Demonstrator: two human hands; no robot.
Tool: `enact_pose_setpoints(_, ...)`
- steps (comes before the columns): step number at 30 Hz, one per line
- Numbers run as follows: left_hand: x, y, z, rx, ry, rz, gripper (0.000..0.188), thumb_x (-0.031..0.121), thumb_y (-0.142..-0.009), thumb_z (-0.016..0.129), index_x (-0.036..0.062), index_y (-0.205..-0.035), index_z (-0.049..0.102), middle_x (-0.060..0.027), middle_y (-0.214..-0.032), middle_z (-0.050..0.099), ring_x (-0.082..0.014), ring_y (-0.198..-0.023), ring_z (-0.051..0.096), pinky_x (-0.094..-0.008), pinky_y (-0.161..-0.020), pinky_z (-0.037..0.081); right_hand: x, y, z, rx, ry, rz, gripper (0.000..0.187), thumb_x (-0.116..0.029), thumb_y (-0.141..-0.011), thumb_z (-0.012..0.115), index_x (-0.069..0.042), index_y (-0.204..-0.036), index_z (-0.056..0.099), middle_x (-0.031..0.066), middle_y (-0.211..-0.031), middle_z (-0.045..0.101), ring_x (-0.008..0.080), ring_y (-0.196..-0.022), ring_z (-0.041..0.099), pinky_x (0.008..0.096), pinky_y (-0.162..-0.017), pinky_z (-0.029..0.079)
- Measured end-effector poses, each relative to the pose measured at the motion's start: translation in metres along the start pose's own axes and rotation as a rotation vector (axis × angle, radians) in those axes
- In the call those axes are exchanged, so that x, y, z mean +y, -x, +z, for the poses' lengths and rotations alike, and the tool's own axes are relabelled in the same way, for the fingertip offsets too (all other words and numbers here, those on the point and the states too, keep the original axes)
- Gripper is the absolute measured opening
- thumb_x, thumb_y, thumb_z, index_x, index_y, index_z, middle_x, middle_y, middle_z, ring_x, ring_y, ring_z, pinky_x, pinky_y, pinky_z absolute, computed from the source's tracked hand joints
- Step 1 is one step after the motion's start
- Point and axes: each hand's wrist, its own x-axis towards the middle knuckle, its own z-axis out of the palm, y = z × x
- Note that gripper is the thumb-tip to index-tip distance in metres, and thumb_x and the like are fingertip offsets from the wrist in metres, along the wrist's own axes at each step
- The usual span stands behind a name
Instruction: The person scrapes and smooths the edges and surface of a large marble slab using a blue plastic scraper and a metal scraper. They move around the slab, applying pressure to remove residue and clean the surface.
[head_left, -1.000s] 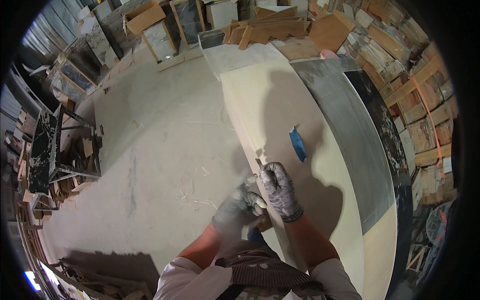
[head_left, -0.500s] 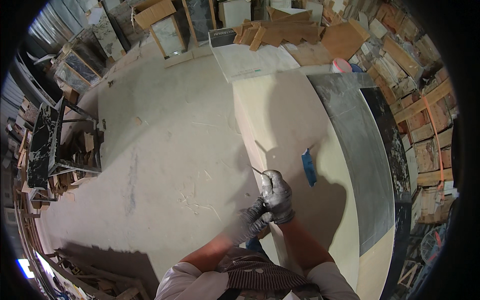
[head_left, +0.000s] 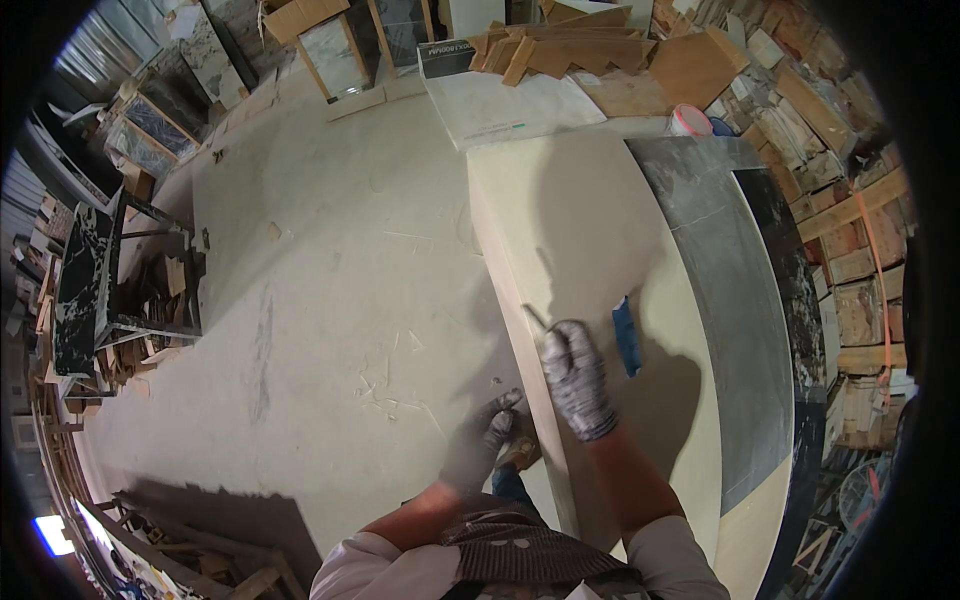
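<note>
My right hand (head_left: 577, 380), in a grey-stained glove, is closed around a thin, dark, stick-like tool (head_left: 536, 318) whose exact kind I cannot make out. Its tip points up and left at the edge of a long cream slab (head_left: 600, 220), just above the surface. My left hand (head_left: 490, 425), also gloved, is lower and left of the slab's edge, fingers apart and nothing visible in them; a hazy smear covers its wrist. To the right of my right hand lies a narrow, crumpled blue strip (head_left: 626, 337) on the slab, within my shadow.
Grey slabs (head_left: 720, 260) and black ones (head_left: 765, 210) lie along the right. Cardboard pieces (head_left: 570, 55) are piled on a white sheet (head_left: 510, 110) beyond, near a bucket (head_left: 690, 120). A metal-framed rack (head_left: 150, 325) stands left. Thin scraps (head_left: 390, 400) litter the floor.
My hands were together at the slab's edge and have parted. The right one moved right and slightly up with the tool, over the slab; the left dropped back to the left.
</note>
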Motion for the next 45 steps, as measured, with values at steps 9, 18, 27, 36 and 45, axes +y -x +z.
enact_pose_setpoints(9,0.000,-0.018,0.007,-0.338,-0.285,-0.067,0.091,0.062,-0.086,0.058,0.0000,-0.146,0.029,-0.0113,-0.136,0.045,-0.0200,-0.125,0.041,-0.0347,-0.104,0.036,0.019,0.007,0.027,0.069,-0.057,-0.166,0.010,-0.012,-0.092,0.060,-0.003,-0.097,0.061,0.0129,-0.072,0.060,0.0222,-0.061,0.057,0.0364,-0.060,0.048)
enact_pose_setpoints(18,-0.002,-0.015,0.002,-0.280,0.027,-0.152,0.102,0.065,-0.080,0.063,0.0003,-0.148,0.024,-0.0099,-0.120,0.056,-0.0173,-0.101,0.057,-0.0326,-0.090,0.044,0.018,0.001,0.031,0.127,0.005,-0.319,0.009,-0.012,-0.087,0.066,-0.006,-0.095,0.063,0.0148,-0.078,0.065,0.0322,-0.067,0.064,0.0381,-0.061,0.051)
enact_pose_setpoints(27,0.017,0.013,-0.021,0.002,-0.203,-0.013,0.053,0.034,-0.094,0.061,-0.0078,-0.126,0.055,-0.0076,-0.083,0.064,-0.0150,-0.074,0.061,-0.0269,-0.070,0.050,0.030,0.013,0.035,-0.239,-0.290,-0.010,0.011,-0.014,-0.090,0.065,-0.004,-0.094,0.063,0.0075,-0.072,0.062,0.0147,-0.060,0.058,0.0304,-0.059,0.050)
enact_pose_setpoints(36,0.048,-0.079,-0.070,0.064,-0.297,0.253,0.051,0.020,-0.086,0.072,-0.0020,-0.129,0.055,-0.0110,-0.119,0.061,-0.0168,-0.099,0.061,-0.0298,-0.087,0.050,0.043,-0.041,-0.004,-0.250,0.226,-0.348,0.009,-0.015,-0.084,0.066,-0.006,-0.085,0.066,0.0142,-0.083,0.063,0.0330,-0.080,0.059,0.0425,-0.075,0.048)
enact_pose_setpoints(45,0.044,-0.181,-0.051,0.133,-0.756,0.431,0.022,0.017,-0.091,0.063,0.0017,-0.105,0.070,-0.0034,-0.086,0.069,-0.0090,-0.068,0.055,-0.0247,-0.065,0.048,0.059,-0.123,0.024,-0.287,0.386,-0.436,0.009,-0.013,-0.085,0.063,-0.005,-0.088,0.063,0.0140,-0.081,0.060,0.0326,-0.081,0.058,0.0416,-0.075,0.048)
